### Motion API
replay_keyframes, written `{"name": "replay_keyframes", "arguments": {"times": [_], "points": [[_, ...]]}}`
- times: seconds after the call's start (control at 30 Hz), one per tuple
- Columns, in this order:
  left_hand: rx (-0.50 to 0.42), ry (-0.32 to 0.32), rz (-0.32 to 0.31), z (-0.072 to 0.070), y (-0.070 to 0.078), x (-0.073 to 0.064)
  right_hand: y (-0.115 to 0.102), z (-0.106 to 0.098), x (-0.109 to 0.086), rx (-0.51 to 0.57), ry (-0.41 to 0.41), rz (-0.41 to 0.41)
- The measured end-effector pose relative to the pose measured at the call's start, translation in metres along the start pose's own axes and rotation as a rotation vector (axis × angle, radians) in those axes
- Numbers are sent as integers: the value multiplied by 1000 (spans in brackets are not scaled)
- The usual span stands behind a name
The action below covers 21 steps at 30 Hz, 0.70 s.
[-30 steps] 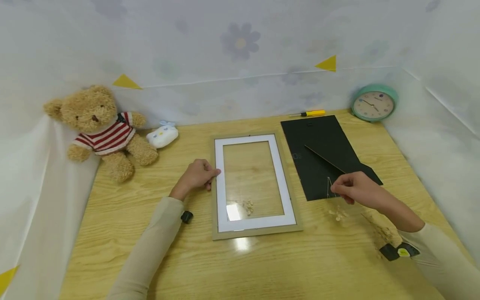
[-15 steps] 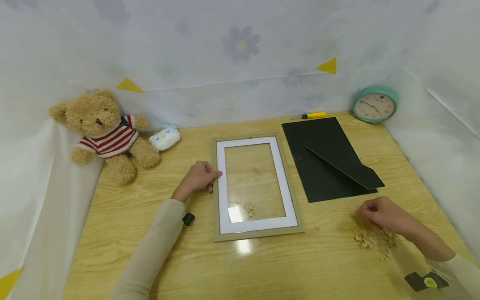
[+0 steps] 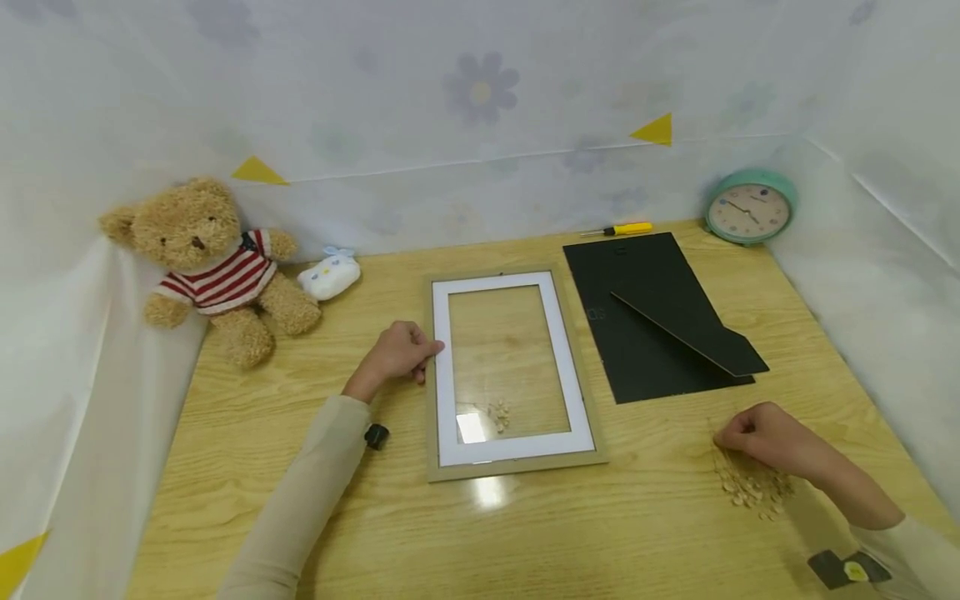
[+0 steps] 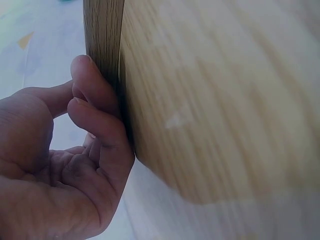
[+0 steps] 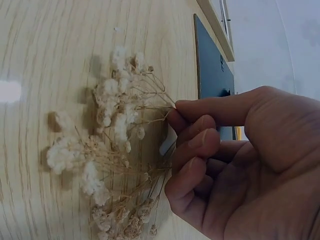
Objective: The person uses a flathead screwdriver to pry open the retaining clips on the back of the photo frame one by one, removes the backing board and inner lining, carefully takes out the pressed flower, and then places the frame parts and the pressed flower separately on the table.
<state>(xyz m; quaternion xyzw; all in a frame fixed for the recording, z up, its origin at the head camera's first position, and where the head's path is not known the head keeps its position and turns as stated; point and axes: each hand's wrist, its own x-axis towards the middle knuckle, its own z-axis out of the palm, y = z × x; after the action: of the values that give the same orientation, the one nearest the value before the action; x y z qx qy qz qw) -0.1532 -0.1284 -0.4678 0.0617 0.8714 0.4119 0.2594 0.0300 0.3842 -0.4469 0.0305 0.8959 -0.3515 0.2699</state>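
Observation:
My left hand [image 3: 397,348] is at the left edge of a picture frame [image 3: 517,460] with a white mat. Its thumb lies over the rim, and in the left wrist view the curled fingers [image 4: 100,125] hold against the side of the frame. A small dried sprig [image 3: 498,415] lies inside the lower part of the frame. At the right, my right hand [image 3: 780,437] pinches thin stems of dried flowers [image 5: 120,105] between thumb and index finger. More dried flowers [image 5: 75,155] with pale, fluffy heads lie beside and below that sprig, on the wood-grain table.
A black backing board [image 3: 645,333] with its stand raised lies right of the frame. Behind it are a yellow screwdriver [image 3: 630,228] and a green clock [image 3: 750,208]. A teddy bear [image 3: 217,267] and a small white plush [image 3: 330,275] sit back left.
My right hand has moved from the front of the backing board down and right to the dried flowers, then stayed nearly still. The left hand has kept its place on the frame.

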Motion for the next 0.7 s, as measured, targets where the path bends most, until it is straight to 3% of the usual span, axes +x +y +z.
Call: {"name": "replay_keyframes", "arguments": {"times": [0.5,0.7], "points": [[-32,-6,-3,0,-4,4,-3,2,-1,-99,33,23],[-32,-2,0,1,-6,6,-14,-3,-2,-105,47,20]]}}
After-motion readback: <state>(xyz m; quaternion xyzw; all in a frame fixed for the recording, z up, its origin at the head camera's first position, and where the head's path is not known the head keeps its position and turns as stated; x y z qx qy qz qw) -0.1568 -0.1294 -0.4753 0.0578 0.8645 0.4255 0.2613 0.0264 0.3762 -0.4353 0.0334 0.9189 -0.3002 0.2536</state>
